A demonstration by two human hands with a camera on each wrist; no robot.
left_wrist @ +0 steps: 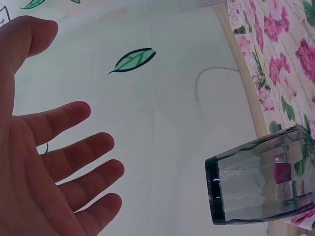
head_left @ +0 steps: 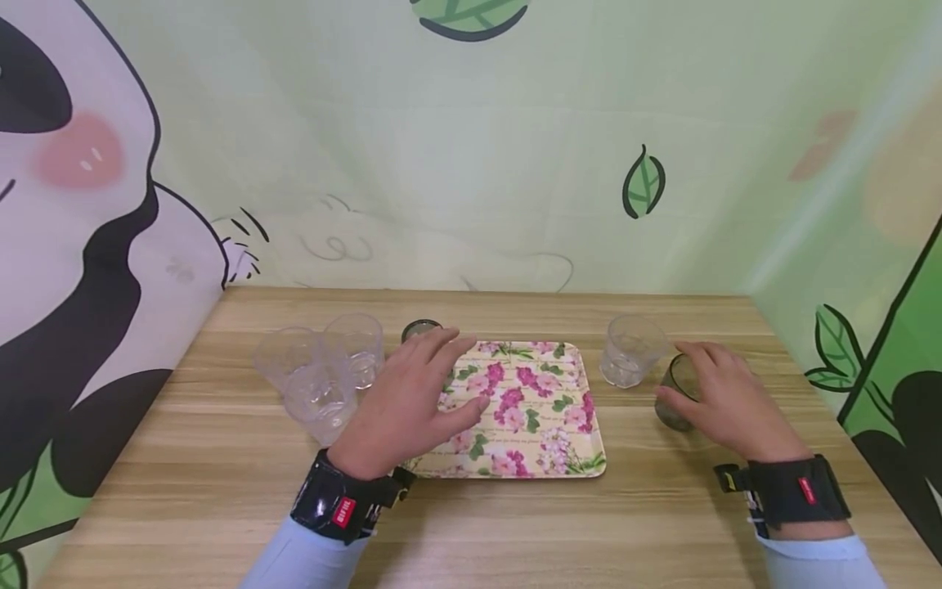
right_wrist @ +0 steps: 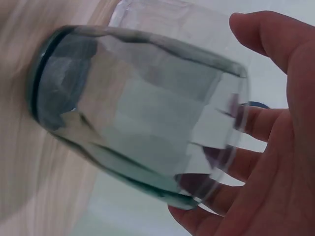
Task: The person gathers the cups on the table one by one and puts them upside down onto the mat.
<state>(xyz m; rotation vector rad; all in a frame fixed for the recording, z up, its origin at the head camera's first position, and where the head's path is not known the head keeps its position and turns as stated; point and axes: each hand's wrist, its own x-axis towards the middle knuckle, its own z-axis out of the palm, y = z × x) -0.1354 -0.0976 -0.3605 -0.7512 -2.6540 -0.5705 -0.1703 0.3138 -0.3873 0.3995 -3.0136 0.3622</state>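
Observation:
My left hand (head_left: 408, 401) hovers over the left side of the flowered tray (head_left: 515, 442), fingers spread and holding nothing. Beyond its fingers, a grey tinted glass (left_wrist: 261, 177) stands upside down at the tray's far left corner; the hand hides most of it in the head view. To the right of the tray, my right hand (head_left: 724, 401) is around the rim of a second grey glass (right_wrist: 142, 113), which stands upright on the table. In the right wrist view the fingers pass behind that rim, while the thumb looks apart from the glass.
Several clear cups stand left of the tray, among them a front cup (head_left: 320, 401) and a back cup (head_left: 353, 348). Another clear cup (head_left: 629, 352) is between the tray and the right hand. A printed cloth wall (head_left: 471, 164) rises behind the wooden table (head_left: 552, 532).

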